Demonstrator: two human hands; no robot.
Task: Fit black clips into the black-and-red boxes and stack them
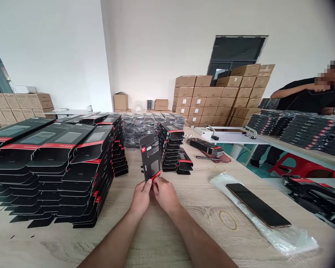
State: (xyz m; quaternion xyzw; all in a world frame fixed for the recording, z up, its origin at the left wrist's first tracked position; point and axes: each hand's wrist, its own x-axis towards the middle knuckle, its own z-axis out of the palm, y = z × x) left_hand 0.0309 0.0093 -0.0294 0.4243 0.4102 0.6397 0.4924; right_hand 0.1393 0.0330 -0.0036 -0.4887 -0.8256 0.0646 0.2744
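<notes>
Both of my hands grip the lower end of one black and red cardboard box (151, 160), which stands nearly upright over the wooden table. My left hand (141, 195) pinches its lower left side, and my right hand (164, 191) closes around its lower right corner. A grey window panel shows on the box's face, and its top flap is raised. Just behind it and to the right rises a stack of similar boxes (170, 149). A much larger stack of these boxes (80, 175), with open ends toward me, fills the table's left side.
A phone (258, 204) lies on a clear plastic bag (284, 238) at right, near a rubber band (228, 220). Beyond are a bundle of flat boxes (205, 146), a black pen (208, 158) and plastic-wrapped packs (139, 130). Cartons (203, 96) line the wall; a person (301, 93) stands at right.
</notes>
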